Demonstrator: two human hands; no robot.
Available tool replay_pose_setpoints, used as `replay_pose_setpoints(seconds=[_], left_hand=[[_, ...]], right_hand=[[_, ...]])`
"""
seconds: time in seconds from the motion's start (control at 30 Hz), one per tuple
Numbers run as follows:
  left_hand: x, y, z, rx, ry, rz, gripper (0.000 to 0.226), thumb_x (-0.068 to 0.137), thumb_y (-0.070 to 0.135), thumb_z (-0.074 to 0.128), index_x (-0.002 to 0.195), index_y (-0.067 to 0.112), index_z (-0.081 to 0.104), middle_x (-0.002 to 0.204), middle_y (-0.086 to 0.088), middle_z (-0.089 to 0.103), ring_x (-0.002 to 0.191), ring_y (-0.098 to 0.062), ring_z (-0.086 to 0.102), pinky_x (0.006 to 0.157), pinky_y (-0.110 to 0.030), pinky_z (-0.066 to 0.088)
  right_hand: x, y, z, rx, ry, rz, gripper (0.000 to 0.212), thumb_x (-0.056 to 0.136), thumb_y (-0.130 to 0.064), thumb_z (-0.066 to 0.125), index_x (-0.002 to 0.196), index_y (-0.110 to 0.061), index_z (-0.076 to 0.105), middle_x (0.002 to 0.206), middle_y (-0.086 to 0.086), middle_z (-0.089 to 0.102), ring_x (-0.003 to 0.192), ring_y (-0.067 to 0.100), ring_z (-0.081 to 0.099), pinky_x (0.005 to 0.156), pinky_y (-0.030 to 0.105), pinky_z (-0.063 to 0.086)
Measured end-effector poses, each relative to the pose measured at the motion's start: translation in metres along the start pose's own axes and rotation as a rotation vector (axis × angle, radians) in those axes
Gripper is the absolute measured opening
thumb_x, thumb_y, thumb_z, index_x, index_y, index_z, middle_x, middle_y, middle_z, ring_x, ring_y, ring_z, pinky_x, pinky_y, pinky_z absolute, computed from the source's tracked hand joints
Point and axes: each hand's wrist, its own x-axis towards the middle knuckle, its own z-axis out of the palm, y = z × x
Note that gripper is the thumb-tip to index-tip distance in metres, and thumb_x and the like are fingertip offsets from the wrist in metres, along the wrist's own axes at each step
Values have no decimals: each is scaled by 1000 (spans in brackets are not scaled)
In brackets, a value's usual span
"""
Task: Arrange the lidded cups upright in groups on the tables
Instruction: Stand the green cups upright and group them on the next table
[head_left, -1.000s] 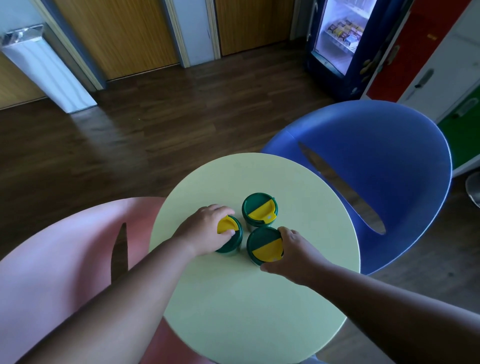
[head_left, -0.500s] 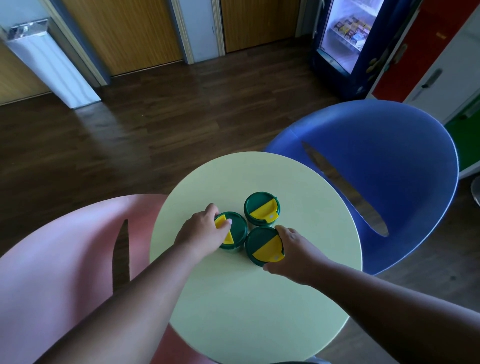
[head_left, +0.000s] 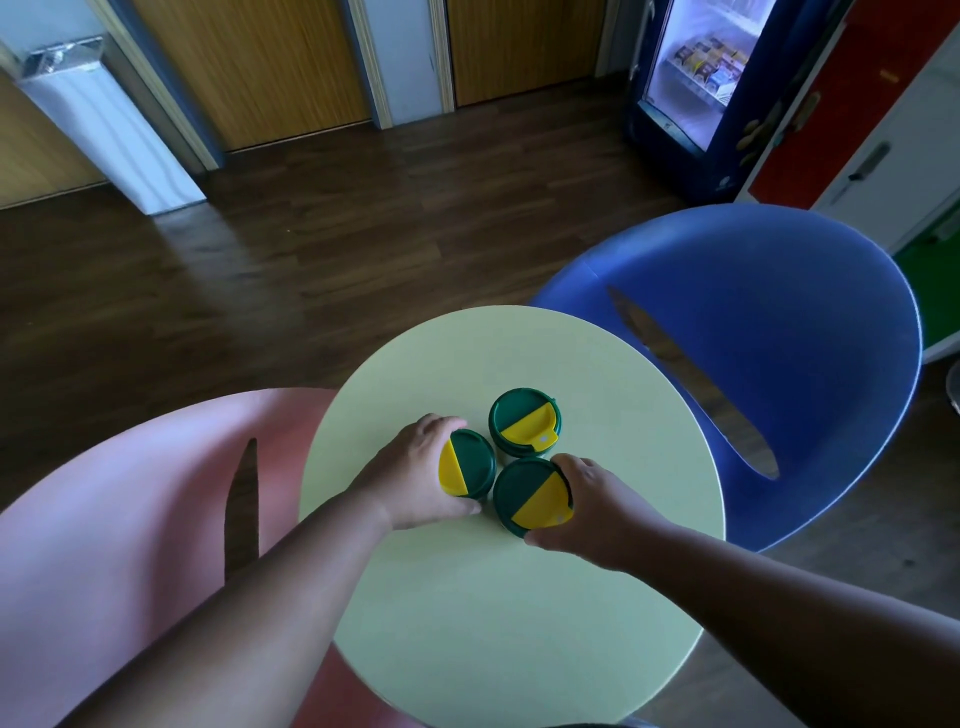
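With the left hand (head_left: 415, 480) grasping the left cup (head_left: 466, 464) and the right hand (head_left: 589, 506) grasping the near cup (head_left: 532, 498), both touching beside the far cup (head_left: 524, 422) mid-table (head_left: 597, 597), a careless nudge could topple one.

We see three cups with dark green lids, each lid part yellow: left cup (head_left: 466, 464), far cup (head_left: 524, 422), right cup (head_left: 533, 497). The round table (head_left: 519, 613) is pale green, one chair (head_left: 130, 519) pink, the other chair (head_left: 779, 312) blue; the floor (head_left: 311, 249) is dark brown wood.
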Motion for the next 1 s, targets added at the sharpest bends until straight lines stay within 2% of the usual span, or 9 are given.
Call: replay_pose_setpoints(seconds=[0.2, 0.33, 0.47, 0.67, 0.8, 0.87, 0.93, 1.0], left_hand=[[-2, 4, 3, 11, 56, 6, 94, 67, 53, 82, 145, 29, 35, 144, 10, 38, 133, -10, 37, 102, -23, 36], [0, 4, 2, 25, 24, 10, 95, 67, 54, 81, 146, 30, 34, 145, 11, 36, 135, -10, 35, 105, -27, 37], [2, 4, 0, 53, -2, 28, 95, 68, 54, 79, 147, 30, 34, 146, 10, 36, 136, -11, 35, 108, -27, 36], [4, 4, -2, 97, -43, 47, 96, 70, 54, 77, 149, 30, 29, 151, 9, 33, 140, -12, 31, 112, -29, 34], [2, 3, -4, 151, -32, 51, 98, 68, 69, 70, 149, 33, 28, 150, 12, 35, 137, -12, 36, 109, -33, 36], [4, 6, -5, 77, 1, 31, 92, 73, 69, 67, 149, 34, 30, 150, 12, 37, 137, -11, 38, 109, -33, 36], [10, 11, -5, -37, 38, -12, 81, 80, 62, 67, 148, 34, 33, 147, 12, 42, 134, -11, 42, 108, -34, 39], [20, 18, -5, -178, 57, -85, 68, 85, 56, 65, 145, 36, 38, 141, 14, 48, 126, -9, 50, 105, -36, 44]], right_hand=[[-1, 0, 1, 4, 18, 18, 73, 58, -62, 77, 116, -26, 50, 106, -8, 54, 91, 14, 57, 75, 36, 56], [-2, -1, 0, -6, 8, 1, 81, 61, -61, 77, 127, -24, 47, 111, -7, 53, 94, 14, 56, 76, 34, 55], [-2, -2, -2, -13, -5, -5, 83, 59, -62, 76, 127, -25, 46, 110, -7, 52, 93, 14, 56, 74, 35, 57], [-1, 0, -3, -22, -29, -17, 90, 59, -63, 76, 133, -24, 42, 117, -6, 53, 97, 15, 55, 79, 33, 54], [-3, -1, -11, 25, -25, 8, 91, 68, -65, 74, 140, -23, 38, 126, -4, 52, 111, 16, 55, 91, 33, 50], [3, -1, -17, 92, 75, 47, 79, 75, -63, 69, 139, -25, 42, 122, -5, 55, 105, 14, 57, 86, 30, 51], [14, -3, -25, 108, 157, 91, 63, 83, -58, 65, 133, -25, 47, 111, -6, 58, 93, 13, 58, 74, 28, 50], [29, -8, -30, 105, 161, 141, 61, 85, -60, 62, 131, -23, 48, 105, -5, 62, 88, 16, 60, 63, 28, 47]])
